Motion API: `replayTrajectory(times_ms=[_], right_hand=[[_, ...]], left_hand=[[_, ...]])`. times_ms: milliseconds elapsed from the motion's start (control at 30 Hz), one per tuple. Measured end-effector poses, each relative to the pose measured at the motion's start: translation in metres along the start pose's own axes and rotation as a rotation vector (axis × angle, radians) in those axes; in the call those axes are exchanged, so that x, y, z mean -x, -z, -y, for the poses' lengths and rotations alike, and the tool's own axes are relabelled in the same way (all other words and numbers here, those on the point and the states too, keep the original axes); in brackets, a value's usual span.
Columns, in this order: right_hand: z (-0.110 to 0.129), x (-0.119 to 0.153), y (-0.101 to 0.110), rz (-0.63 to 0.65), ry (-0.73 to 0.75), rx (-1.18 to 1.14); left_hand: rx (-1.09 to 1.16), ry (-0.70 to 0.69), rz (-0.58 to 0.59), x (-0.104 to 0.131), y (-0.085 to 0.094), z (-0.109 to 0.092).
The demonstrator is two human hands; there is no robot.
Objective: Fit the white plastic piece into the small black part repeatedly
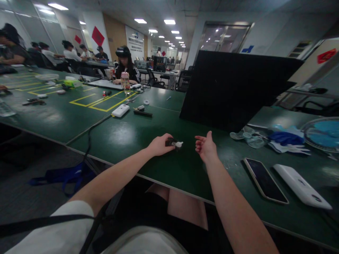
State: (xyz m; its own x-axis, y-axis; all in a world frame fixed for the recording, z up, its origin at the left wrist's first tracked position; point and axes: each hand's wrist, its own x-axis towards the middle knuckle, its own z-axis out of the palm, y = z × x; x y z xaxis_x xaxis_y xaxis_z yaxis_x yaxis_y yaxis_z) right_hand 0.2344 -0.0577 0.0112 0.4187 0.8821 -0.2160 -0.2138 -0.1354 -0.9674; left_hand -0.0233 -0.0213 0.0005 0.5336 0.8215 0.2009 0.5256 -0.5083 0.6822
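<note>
My left hand (pixel 160 144) is closed around a small dark object with a white tip (pixel 172 143), just above the green table (pixel 127 135). Its white end points to the right; what kind of thing it is I cannot make out. A short way to the right, my right hand (pixel 206 146) hovers over the table with its thumb raised and its fingers apart, holding nothing. A gap separates the two hands.
A large black panel (pixel 233 88) leans beyond my right hand. To the right lie a phone (pixel 265 180), a white power bank (pixel 302 185), gloves (pixel 287 139) and a blue fan (pixel 324 130). Another white device (pixel 121 110) and a dark bar (pixel 143 113) lie ahead. A person sits opposite.
</note>
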Motion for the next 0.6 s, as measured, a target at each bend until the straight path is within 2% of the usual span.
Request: replayTrajectory(times_ms=[67, 133, 600], right_hand=[[0.0, -0.008, 0.009, -0.014, -0.087, -0.11], [-0.001, -0.012, 0.013, -0.02, -0.113, -0.167], [-0.003, -0.015, 0.017, -0.019, -0.126, -0.178]], left_hand=[[0.007, 0.01, 0.003, 0.0, 0.001, 0.0], [0.007, 0.024, 0.004, -0.001, 0.001, 0.0], [-0.025, 0.018, 0.009, -0.001, 0.002, 0.0]])
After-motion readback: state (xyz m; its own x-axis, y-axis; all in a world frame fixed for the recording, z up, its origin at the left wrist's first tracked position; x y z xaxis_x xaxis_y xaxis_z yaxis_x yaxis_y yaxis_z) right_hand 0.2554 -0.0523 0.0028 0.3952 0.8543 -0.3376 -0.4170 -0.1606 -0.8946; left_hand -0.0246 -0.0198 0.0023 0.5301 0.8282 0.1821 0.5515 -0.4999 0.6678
